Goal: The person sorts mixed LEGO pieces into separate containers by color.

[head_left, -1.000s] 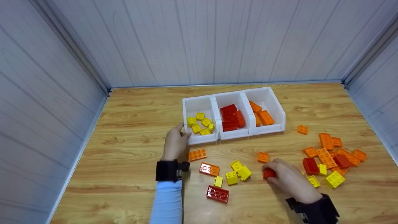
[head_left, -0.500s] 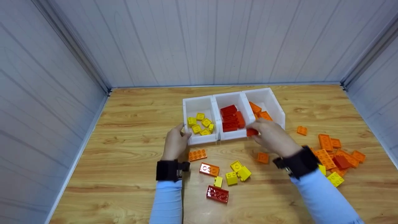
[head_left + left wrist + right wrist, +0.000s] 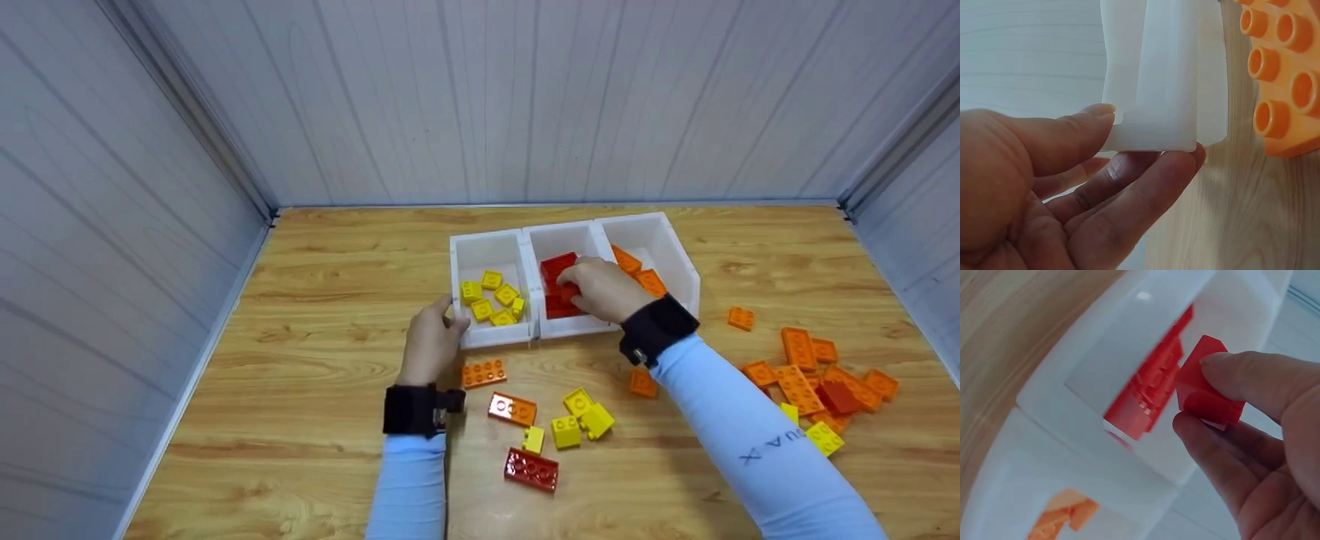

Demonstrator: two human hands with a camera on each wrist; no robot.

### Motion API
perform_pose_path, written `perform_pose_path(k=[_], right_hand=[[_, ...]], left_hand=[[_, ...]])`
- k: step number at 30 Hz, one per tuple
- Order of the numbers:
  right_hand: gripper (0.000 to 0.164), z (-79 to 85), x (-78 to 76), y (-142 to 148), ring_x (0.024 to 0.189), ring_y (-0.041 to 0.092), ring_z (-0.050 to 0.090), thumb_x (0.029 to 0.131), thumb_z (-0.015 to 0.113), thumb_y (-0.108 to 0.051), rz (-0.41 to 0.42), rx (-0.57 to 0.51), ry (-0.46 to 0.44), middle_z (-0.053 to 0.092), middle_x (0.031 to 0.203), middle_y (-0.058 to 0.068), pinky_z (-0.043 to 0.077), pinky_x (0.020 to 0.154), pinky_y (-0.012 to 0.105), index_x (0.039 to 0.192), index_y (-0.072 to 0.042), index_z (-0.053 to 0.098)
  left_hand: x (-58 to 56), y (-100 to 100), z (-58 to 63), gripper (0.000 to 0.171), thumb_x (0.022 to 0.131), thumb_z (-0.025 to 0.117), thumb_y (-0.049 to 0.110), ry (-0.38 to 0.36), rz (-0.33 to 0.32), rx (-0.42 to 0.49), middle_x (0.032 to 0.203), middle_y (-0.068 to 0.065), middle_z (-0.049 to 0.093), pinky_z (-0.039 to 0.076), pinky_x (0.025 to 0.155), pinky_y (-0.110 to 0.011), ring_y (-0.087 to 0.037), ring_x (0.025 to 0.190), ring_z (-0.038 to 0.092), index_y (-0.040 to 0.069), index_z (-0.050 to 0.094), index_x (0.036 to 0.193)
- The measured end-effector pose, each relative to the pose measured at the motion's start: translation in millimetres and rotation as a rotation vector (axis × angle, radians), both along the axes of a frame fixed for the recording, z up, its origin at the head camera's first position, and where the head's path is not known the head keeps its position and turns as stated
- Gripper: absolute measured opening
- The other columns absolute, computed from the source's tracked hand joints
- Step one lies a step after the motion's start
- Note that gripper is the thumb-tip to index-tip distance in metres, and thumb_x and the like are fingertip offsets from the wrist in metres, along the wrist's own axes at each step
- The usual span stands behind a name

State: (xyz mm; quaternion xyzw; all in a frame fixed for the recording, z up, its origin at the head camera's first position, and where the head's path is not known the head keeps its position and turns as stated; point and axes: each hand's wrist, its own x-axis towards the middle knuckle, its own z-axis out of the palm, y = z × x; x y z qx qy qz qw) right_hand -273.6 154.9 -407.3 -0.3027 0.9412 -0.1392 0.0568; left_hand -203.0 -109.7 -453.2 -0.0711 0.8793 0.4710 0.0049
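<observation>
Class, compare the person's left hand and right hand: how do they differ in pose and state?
The left hand grips the left bin; the right hand pinches a red brick. The left hand is at that bin's near corner, the right hand over the middle bin. Both wear black wristbands.

In the head view, the right grip (image 3: 609, 289) covers much of the pinched red brick (image 3: 1199, 387) and some of the orange bricks (image 3: 651, 283) in the right bin (image 3: 693, 289), while the right sleeve (image 3: 720, 409), cut off by the lower edge, hides most of a second red brick (image 3: 765, 391). Some fingers of the left grip (image 3: 431, 341) disappear behind the left bin (image 3: 455, 262) (how far they reach cannot be told), and the left wrist view crops a studded orange brick (image 3: 1292, 132) at its right edge.
</observation>
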Motion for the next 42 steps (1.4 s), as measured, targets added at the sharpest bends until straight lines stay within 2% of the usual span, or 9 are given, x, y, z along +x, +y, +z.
perform_pose_path(k=[8, 11, 17, 22, 27, 31, 34, 38, 42], right_hand=[[0.029, -9.4, -8.9, -1.7, 0.098, 0.036, 0.059, 0.086, 0.07, 0.002, 0.03, 0.045, -0.003, 0.065, 0.106, 0.019, 0.049, 0.09, 0.046, 0.116, 0.004, 0.068], [0.031, -9.1, -7.9, -1.0, 0.101, 0.035, 0.058, 0.087, 0.071, 0.0, -0.001, 0.05, -0.042, 0.065, 0.112, 0.019, 0.048, 0.093, 0.045, 0.119, 0.003, 0.068], [0.036, 12.4, 6.5, 4.2, 0.097, 0.031, 0.057, 0.09, 0.071, -0.006, -0.071, -0.052, -0.024, 0.062, 0.115, 0.018, 0.05, 0.088, 0.042, 0.124, -0.001, 0.066], [0.037, 33.2, 41.2, 8.9, 0.097, 0.027, 0.058, 0.089, 0.074, -0.012, -0.084, -0.217, 0.06, 0.063, 0.115, 0.01, 0.05, 0.084, 0.041, 0.125, -0.008, 0.067], [0.04, 23.0, 88.8, 5.0, 0.098, 0.022, 0.061, 0.087, 0.077, -0.014, -0.032, -0.32, -0.02, 0.065, 0.115, 0.005, 0.053, 0.084, 0.039, 0.125, -0.012, 0.067], [0.038, 0.2, 123.2, -2.4, 0.098, 0.021, 0.063, 0.086, 0.077, -0.017, 0.001, -0.303, -0.124, 0.068, 0.112, 0.003, 0.054, 0.083, 0.037, 0.124, -0.015, 0.068], [0.035, -13.0, 143.3, -9.1, 0.095, 0.021, 0.064, 0.086, 0.077, -0.017, 0.056, -0.254, -0.102, 0.069, 0.107, 0.004, 0.054, 0.081, 0.038, 0.12, -0.013, 0.07], [0.033, -19.6, 164.0, -21.3, 0.089, 0.017, 0.063, 0.084, 0.079, -0.015, 0.154, -0.227, -0.04, 0.068, 0.101, 0.004, 0.054, 0.077, 0.035, 0.116, -0.009, 0.072], [0.031, -20.2, 179.5, -34.9, 0.087, 0.011, 0.06, 0.087, 0.077, -0.019, 0.204, -0.191, -0.096, 0.066, 0.102, 0.002, 0.053, 0.076, 0.031, 0.116, -0.01, 0.073]], left_hand=[[0.3, -0.7, -0.3, 0.05, 0.095, 0.066, 0.008, 0.023, -0.006, -0.009, 0.088, -0.01, 0.065, 0.048, 0.059, -0.03, -0.019, 0.071, 0.057, 0.002, 0.051, 0.143], [0.3, -0.2, -0.4, 0.05, 0.096, 0.066, 0.009, 0.012, -0.006, -0.01, 0.091, -0.009, 0.066, 0.048, 0.06, -0.029, -0.019, 0.073, 0.058, 0.003, 0.051, 0.144], [-0.1, 0.0, 1.0, 0.051, 0.097, 0.064, 0.01, -0.012, -0.007, -0.014, 0.097, -0.01, 0.066, 0.049, 0.062, -0.03, -0.019, 0.076, 0.059, 0.003, 0.049, 0.145], [-0.2, -2.6, 1.3, 0.051, 0.097, 0.063, 0.011, -0.027, -0.001, -0.002, 0.095, -0.01, 0.066, 0.049, 0.061, -0.03, -0.02, 0.075, 0.059, 0.003, 0.048, 0.146], [1.1, -4.4, 1.8, 0.049, 0.097, 0.064, 0.01, 0.009, 0.0, -0.011, 0.094, -0.011, 0.067, 0.048, 0.061, -0.03, -0.02, 0.075, 0.059, 0.003, 0.051, 0.143], [2.0, -4.9, 3.0, 0.049, 0.097, 0.064, 0.011, -0.005, 0.0, -0.003, 0.092, -0.009, 0.066, 0.048, 0.061, -0.031, -0.02, 0.075, 0.059, 0.004, 0.051, 0.144], [2.0, -5.7, 3.4, 0.05, 0.097, 0.064, 0.012, -0.002, -0.01, -0.014, 0.091, -0.009, 0.067, 0.048, 0.062, -0.03, -0.019, 0.075, 0.059, 0.003, 0.05, 0.145], [3.0, -8.0, 3.3, 0.05, 0.097, 0.064, 0.012, 0.001, -0.007, -0.03, 0.089, -0.009, 0.067, 0.048, 0.061, -0.03, -0.019, 0.073, 0.059, 0.003, 0.05, 0.144], [3.9, -9.0, 3.9, 0.049, 0.098, 0.063, 0.012, -0.015, -0.004, -0.025, 0.089, -0.008, 0.066, 0.048, 0.061, -0.031, -0.02, 0.074, 0.059, 0.005, 0.05, 0.145]])
